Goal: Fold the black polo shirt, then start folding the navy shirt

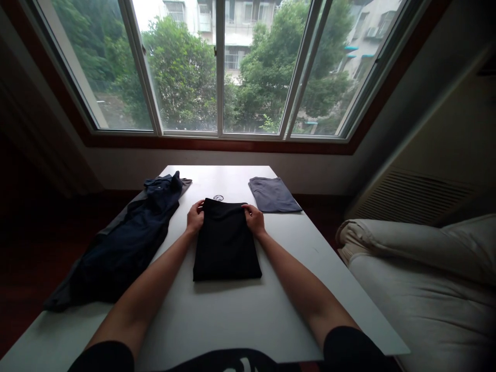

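Note:
A black garment [228, 245], folded into a neat rectangle, lies on the white table [232, 325] in front of me. Its far left corner is pinched by my left hand [196, 217]. At the far right corner my right hand [254, 219] grips the fabric between thumb and fingers. The far edge looks slightly raised off the table; the near edge rests flat. Just beyond the garment lies a small dark looped item [218, 198], too small to name.
Loose dark clothes [127, 248] are piled along the table's left side, hanging over its edge. A folded grey garment [274, 195] lies at the back right. A pale sofa [422, 279] stands to the right, and a window [220, 72] faces me.

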{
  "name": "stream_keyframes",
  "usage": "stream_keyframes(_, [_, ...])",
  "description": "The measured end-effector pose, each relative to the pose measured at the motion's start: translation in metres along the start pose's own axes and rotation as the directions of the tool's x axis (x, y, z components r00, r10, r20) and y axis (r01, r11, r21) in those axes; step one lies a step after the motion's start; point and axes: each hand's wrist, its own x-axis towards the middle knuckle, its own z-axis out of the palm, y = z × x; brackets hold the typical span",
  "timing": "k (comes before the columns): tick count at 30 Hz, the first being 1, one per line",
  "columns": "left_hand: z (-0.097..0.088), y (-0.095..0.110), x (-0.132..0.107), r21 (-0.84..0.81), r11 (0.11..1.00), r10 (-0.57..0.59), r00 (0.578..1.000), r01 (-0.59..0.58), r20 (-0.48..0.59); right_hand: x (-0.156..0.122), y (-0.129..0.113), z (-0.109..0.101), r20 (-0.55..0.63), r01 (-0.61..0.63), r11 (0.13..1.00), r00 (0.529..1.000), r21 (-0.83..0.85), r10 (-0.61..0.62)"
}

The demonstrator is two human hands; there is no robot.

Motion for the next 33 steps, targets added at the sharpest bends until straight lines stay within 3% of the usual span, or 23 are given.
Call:
stream_keyframes(3, [0.004,-0.004,0.002,0.154,0.987,-0.047,0.998,0.052,-0.03,0.001,0.01,0.002,0.033,-0.072,0.997,0.997,0.0,0.072])
stream_keyframes(6, [0.001,-0.006,0.0,0.357,0.934,0.024,0.998,-0.001,-0.06,0.001,0.015,0.004,0.025,-0.121,0.993,0.992,0.007,0.12])
stream_keyframes(10, [-0.01,0.0,-0.007,0.492,0.857,0.148,0.988,-0.153,0.048,0.002,0.013,0.007,-0.047,-0.038,0.995,0.998,0.094,0.042])
stream_keyframes(13, [-0.01,0.009,-0.014,0.57,0.806,0.137,0.987,-0.16,0.084,0.006,0.015,0.008,-0.046,-0.034,0.99,0.998,0.134,0.04])
stream_keyframes(17, [-0.001,0.015,-0.023,0.66,0.735,0.102,0.987,-0.158,0.123,0.008,0.023,0.006,-0.007,-0.159,0.986,0.987,0.048,0.159])
stream_keyframes(20, [0.004,0.012,-0.027,0.694,0.696,0.082,0.98,-0.187,0.182,0.004,0.016,0.001,-0.039,-0.068,0.995,0.997,-0.078,0.065])
stream_keyframes(23, [0.005,0.013,-0.03,0.702,0.68,0.089,0.974,-0.214,0.21,-0.004,-0.007,0.001,0.073,0.111,0.977,0.992,-0.18,-0.099])
stream_keyframes(26, [0.007,0.021,-0.031,0.67,0.693,0.152,0.963,-0.266,0.224,-0.014,-0.03,0.01,0.289,0.271,0.934,0.936,-0.233,-0.199])
stream_keyframes(29, [0.011,0.027,-0.033,0.618,0.701,0.199,0.93,-0.356,0.309,-0.021,-0.037,0.022,0.483,0.333,0.891,0.862,-0.308,-0.155])
stream_keyframes(33, [0.017,0.02,-0.035,0.555,0.708,0.129,0.853,-0.437,0.507,-0.021,-0.024,0.027,0.591,0.302,0.874,0.806,-0.38,-0.021])
